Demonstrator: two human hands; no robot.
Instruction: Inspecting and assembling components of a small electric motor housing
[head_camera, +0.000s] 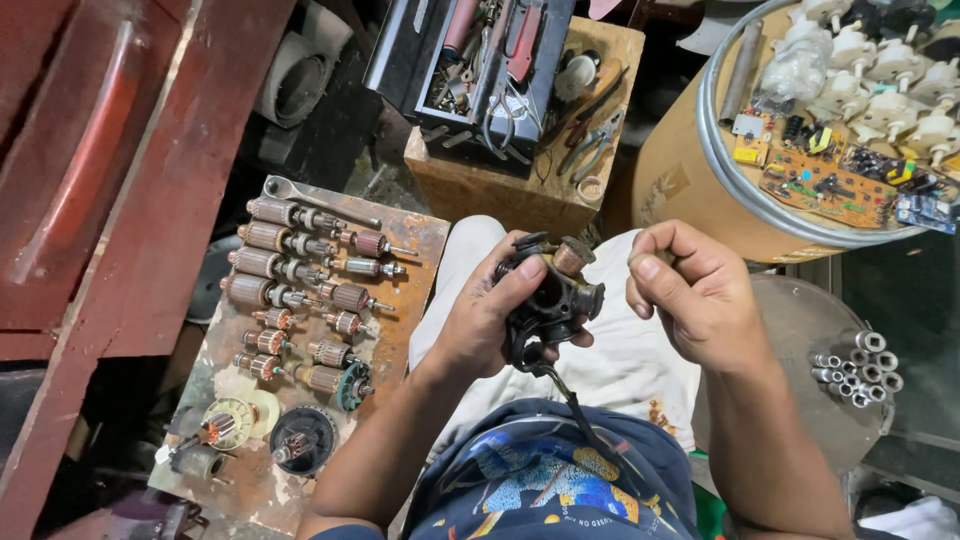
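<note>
My left hand (490, 315) grips a small black motor body (556, 293) with a copper winding at its top, held above my lap. A black cable (578, 410) hangs from the motor down over my shirt. My right hand (695, 290) is just right of the motor, fingers curled in, thumb and fingertips pinched together near the motor's top; whether they pinch some small part I cannot tell.
A rusty board (400, 300) on my left carries rows of motor armatures (290, 270) and a spanner (300, 195). Ahead, a wooden block (470, 185) holds a black toolbox (470, 60) and pliers (590, 140). A round tray (720, 130) with circuit boards stands at right, metal tubes (858, 365) below it.
</note>
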